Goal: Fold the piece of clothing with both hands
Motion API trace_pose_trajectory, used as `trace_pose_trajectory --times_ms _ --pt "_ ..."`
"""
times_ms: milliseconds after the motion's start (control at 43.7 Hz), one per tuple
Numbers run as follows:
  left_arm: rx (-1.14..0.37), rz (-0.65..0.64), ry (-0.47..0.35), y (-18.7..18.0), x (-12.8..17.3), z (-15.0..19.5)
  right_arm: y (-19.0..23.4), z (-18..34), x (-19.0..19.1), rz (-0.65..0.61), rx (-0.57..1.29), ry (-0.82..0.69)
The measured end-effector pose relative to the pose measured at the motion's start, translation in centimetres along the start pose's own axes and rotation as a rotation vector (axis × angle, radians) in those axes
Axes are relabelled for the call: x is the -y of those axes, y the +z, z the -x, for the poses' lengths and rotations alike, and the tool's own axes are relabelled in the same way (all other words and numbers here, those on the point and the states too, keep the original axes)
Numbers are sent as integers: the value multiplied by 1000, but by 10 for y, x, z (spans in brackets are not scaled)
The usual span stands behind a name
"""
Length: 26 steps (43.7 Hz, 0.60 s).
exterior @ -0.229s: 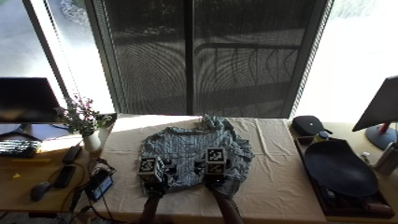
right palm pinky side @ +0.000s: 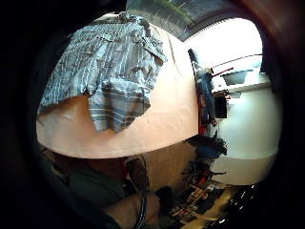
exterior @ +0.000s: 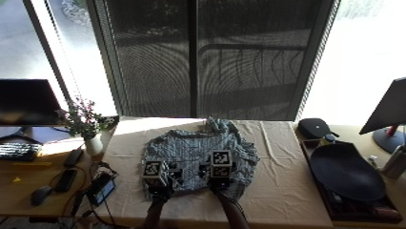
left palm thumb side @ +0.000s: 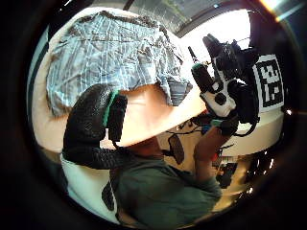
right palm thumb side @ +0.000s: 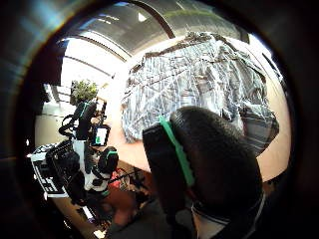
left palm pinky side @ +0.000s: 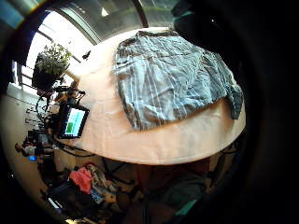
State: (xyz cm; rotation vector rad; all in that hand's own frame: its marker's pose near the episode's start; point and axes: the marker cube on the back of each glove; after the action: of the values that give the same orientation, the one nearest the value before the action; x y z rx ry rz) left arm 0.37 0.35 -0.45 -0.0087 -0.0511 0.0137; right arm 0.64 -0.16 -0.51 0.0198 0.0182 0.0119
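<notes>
I see the grey-and-white striped cotton shirt (exterior: 200,160) spread rumpled on the cream-clothed tabletop (exterior: 279,191), near the front edge. My left hand (exterior: 157,183) and right hand (exterior: 218,179) hover at its near hem — fingers hidden, grip unclear. Folding looks unstarted; next I'd pinch both hem corners.

An office-like workroom; monitor (exterior: 25,101) and keyboard (exterior: 17,150) on a side desk (exterior: 25,183); tall screened windows (exterior: 203,57)
</notes>
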Motion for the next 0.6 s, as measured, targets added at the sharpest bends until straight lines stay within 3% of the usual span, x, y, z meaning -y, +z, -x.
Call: trace_pose_trajectory --times_ms 366,595 --pt "-15 38 10 2 -1 2 4 -5 -6 61 36 -50" --pt "-26 67 16 22 4 4 33 -34 2 73 0 -27"
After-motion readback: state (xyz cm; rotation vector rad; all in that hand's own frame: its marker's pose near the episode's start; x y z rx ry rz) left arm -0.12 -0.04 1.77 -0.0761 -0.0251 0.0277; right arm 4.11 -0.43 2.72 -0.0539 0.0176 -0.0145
